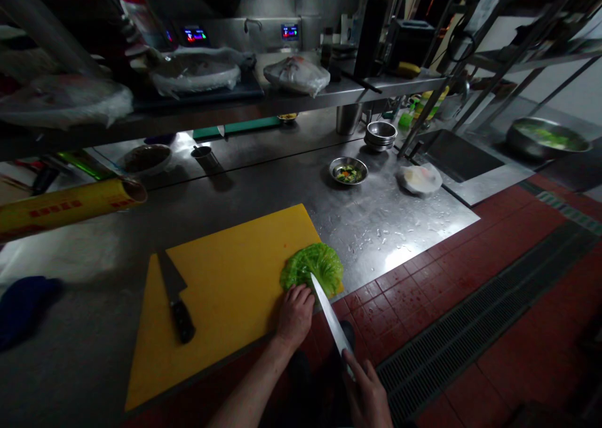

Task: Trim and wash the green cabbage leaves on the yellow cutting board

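Observation:
Green lettuce leaves (310, 266) lie at the right end of a yellow cutting board (230, 277). Bent over their near edge are the fingers of my left hand (296, 315), closed against the leaves. My right hand (365, 387) grips a long-bladed knife (332, 321) by its handle, mostly covered by the fingers. Its blade points up and away, with the tip over the lettuce close to my left fingers. A second knife (176, 296), with a black handle and broad blade, rests on the board's left part.
Behind the board stand a metal bowl of chopped food (348, 172), stacked bowls (380, 135) and a plastic-wrapped item (421, 179). A yellow roll (70, 207) juts in from the left. A shelf edge (226, 110) overhangs the counter; a sink (463, 155) lies right.

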Demonstrator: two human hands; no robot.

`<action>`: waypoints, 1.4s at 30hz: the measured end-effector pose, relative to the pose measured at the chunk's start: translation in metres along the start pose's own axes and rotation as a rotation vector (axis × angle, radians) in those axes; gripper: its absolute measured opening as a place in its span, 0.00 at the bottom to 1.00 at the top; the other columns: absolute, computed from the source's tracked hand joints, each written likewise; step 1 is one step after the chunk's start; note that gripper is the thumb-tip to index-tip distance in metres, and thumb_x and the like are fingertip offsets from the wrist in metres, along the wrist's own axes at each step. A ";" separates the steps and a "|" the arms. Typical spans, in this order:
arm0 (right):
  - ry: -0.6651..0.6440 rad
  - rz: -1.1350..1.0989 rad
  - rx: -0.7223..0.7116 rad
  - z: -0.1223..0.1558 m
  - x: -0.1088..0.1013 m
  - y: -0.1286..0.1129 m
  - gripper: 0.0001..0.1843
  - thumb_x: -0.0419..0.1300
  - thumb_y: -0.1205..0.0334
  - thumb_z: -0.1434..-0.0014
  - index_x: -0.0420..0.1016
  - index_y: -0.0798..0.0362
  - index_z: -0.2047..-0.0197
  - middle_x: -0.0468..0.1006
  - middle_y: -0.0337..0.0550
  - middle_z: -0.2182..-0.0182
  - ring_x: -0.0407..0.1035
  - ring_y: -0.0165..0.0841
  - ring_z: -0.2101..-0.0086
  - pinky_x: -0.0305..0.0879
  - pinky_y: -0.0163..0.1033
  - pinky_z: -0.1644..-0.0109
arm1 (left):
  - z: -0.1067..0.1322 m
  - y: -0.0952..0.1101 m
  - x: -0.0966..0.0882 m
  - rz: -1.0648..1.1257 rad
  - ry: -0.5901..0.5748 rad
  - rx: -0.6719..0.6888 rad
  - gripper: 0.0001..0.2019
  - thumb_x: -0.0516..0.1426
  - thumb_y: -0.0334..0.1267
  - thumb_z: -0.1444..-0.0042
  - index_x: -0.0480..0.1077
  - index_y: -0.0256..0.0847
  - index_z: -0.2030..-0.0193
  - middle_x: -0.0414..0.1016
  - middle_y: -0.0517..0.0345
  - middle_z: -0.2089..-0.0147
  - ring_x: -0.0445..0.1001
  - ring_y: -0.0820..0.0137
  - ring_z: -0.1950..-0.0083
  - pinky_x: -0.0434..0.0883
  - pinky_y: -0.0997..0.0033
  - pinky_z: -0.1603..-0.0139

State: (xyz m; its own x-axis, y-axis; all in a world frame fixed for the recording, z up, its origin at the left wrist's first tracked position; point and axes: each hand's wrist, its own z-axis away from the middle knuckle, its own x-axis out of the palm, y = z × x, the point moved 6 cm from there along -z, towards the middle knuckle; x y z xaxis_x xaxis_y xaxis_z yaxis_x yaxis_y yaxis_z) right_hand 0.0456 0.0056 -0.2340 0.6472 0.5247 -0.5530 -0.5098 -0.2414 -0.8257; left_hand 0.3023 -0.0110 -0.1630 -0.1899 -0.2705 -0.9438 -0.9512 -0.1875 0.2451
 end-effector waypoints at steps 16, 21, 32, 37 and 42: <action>-0.262 -0.336 0.072 -0.117 -0.056 -0.017 0.29 0.55 0.52 0.35 0.71 0.51 0.33 0.80 0.51 0.45 0.74 0.42 0.47 0.75 0.46 0.43 | -0.041 0.008 0.001 0.154 -0.071 -0.230 0.08 0.57 0.33 0.34 0.79 0.42 0.56 0.79 0.54 0.57 0.72 0.60 0.52 0.74 0.56 0.48; -0.332 -0.325 0.134 -0.113 -0.062 -0.003 0.31 0.52 0.49 0.32 0.67 0.52 0.31 0.81 0.47 0.64 0.73 0.35 0.67 0.73 0.37 0.65 | -0.042 0.007 0.002 0.155 -0.050 -0.251 0.08 0.57 0.34 0.34 0.79 0.43 0.57 0.80 0.55 0.58 0.72 0.61 0.53 0.74 0.57 0.49; -0.443 -0.475 0.257 -0.109 -0.056 0.004 0.34 0.51 0.39 0.32 0.64 0.49 0.29 0.70 0.38 0.73 0.57 0.27 0.77 0.56 0.33 0.76 | -0.039 0.003 0.009 0.179 -0.002 -0.291 0.07 0.58 0.35 0.34 0.79 0.43 0.59 0.81 0.56 0.58 0.73 0.61 0.53 0.75 0.56 0.49; -0.391 -0.384 0.188 -0.116 -0.064 0.003 0.33 0.53 0.40 0.33 0.71 0.50 0.33 0.79 0.45 0.67 0.67 0.33 0.71 0.69 0.37 0.69 | -0.041 0.001 0.010 0.201 0.045 -0.303 0.07 0.58 0.34 0.34 0.79 0.43 0.56 0.81 0.56 0.58 0.74 0.62 0.53 0.75 0.57 0.49; -0.383 -0.396 0.170 -0.117 -0.063 0.002 0.32 0.54 0.39 0.33 0.73 0.50 0.35 0.83 0.48 0.58 0.73 0.37 0.65 0.76 0.44 0.57 | -0.040 0.000 0.011 0.209 0.053 -0.312 0.07 0.58 0.34 0.34 0.79 0.43 0.59 0.81 0.57 0.60 0.73 0.62 0.55 0.75 0.59 0.51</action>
State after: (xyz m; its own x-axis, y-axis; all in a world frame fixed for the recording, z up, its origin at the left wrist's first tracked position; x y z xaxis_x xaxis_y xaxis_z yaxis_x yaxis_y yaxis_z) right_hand 0.0696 -0.1233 -0.2139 0.5720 0.8143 -0.0988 -0.3748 0.1522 -0.9145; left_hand 0.3098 -0.0521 -0.1639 -0.3517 -0.3808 -0.8552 -0.7719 -0.3990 0.4950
